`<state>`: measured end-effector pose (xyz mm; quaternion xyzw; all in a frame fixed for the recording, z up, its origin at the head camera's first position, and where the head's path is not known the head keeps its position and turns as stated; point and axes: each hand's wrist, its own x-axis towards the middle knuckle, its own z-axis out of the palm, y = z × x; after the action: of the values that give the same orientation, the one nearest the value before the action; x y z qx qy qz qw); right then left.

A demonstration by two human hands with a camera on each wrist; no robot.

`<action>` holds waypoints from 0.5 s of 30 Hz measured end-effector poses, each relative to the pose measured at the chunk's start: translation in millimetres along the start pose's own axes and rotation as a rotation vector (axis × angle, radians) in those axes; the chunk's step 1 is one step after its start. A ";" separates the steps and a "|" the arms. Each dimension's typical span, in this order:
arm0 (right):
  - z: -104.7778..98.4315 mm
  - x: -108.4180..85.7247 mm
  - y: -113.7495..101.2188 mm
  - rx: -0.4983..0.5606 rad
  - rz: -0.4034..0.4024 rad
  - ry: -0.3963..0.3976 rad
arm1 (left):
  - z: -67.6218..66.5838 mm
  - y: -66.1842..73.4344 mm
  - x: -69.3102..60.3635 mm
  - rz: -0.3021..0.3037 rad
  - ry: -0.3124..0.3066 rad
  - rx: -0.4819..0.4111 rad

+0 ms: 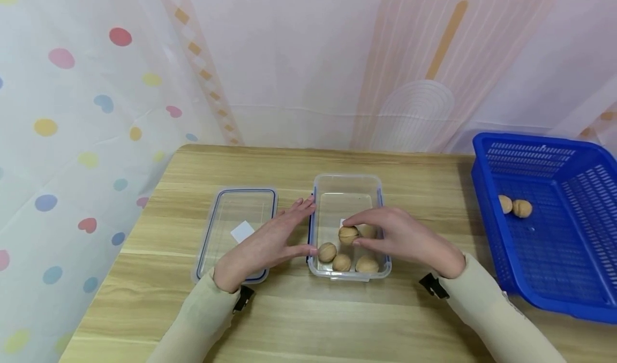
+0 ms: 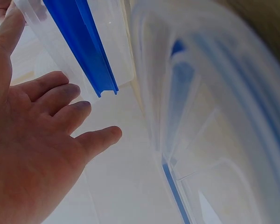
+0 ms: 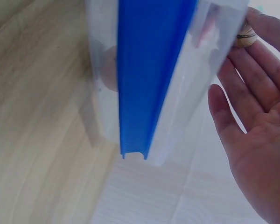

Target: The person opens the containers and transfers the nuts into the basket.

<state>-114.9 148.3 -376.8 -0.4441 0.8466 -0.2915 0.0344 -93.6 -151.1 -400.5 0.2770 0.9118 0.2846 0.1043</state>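
Note:
A clear plastic food container [image 1: 344, 183] with blue side clips stands on the table, several walnuts [image 1: 327, 252] lying toward its near end. Over the container, my right hand [image 1: 402, 237] pinches a walnut [image 1: 348, 235] between thumb and fingers. That same walnut [image 3: 246, 36] peeks out beside the container wall in the right wrist view. My left hand [image 1: 270, 242] is at the container's left side, its fingers extended along the rim. In the left wrist view, the left fingers [image 2: 60, 100] are spread loosely near a hanging blue clip [image 2: 81, 42]. The right hand partly hides another walnut inside.
Left of the container lies its clear lid [image 1: 246, 205] with a blue seal, partly under the left forearm. A blue plastic basket [image 1: 491, 213] stands at the right with two walnuts [image 1: 522, 209] inside. A patterned cloth [image 1: 308, 63] hangs behind the wooden table [image 1: 328, 325].

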 end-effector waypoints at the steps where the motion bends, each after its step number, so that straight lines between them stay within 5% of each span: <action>1: -0.7 -1.5 -0.9 0.001 -0.004 0.012 | -0.1 -0.2 0.0 0.001 0.001 -0.002; 15: -12.0 -20.7 -12.9 -0.031 -0.043 0.152 | 0.2 -0.6 0.8 -0.018 -0.003 0.008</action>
<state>-96.7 164.2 -364.3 -0.4393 0.8414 -0.3118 -0.0429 -94.4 -151.0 -401.0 0.2694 0.9152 0.2798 0.1073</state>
